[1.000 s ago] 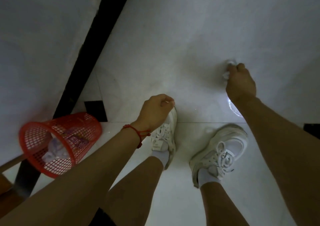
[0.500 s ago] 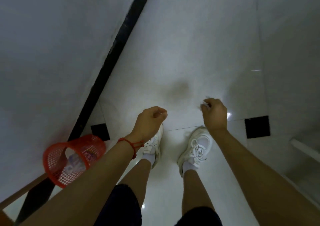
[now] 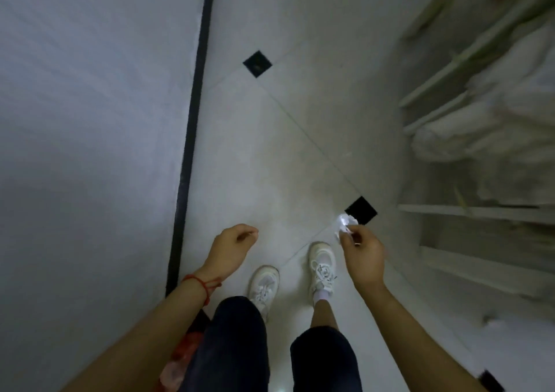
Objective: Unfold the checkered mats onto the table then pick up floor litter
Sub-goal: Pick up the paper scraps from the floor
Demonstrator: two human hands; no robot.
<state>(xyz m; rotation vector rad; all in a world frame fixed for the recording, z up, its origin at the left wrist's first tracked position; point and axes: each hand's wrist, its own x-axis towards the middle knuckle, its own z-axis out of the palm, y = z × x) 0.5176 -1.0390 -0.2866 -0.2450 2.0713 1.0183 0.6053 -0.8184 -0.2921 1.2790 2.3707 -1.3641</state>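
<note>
At about 7 o'clock, low in the view and partly hidden behind the left forearm and leg, sits a red mesh basket (image 3: 187, 358) with pale scraps in it. Just above, near 8 o'clock from centre, the left hand (image 3: 232, 246) hangs over the floor (image 3: 270, 139) with its fingers loosely curled; its grip looks empty, though whether a tiny scrap is tucked inside I cannot tell. To the right, around 5 o'clock, the right hand (image 3: 365, 253) pinches a crumpled white paper scrap (image 3: 345, 223) between thumb and fingertips, held up clear of the floor above the right shoe (image 3: 322, 267). The scrap looks very light, soft and easily squashed, so a gentle fingertip pinch on any fold should keep it; a loose hold could let it flutter away.
</note>
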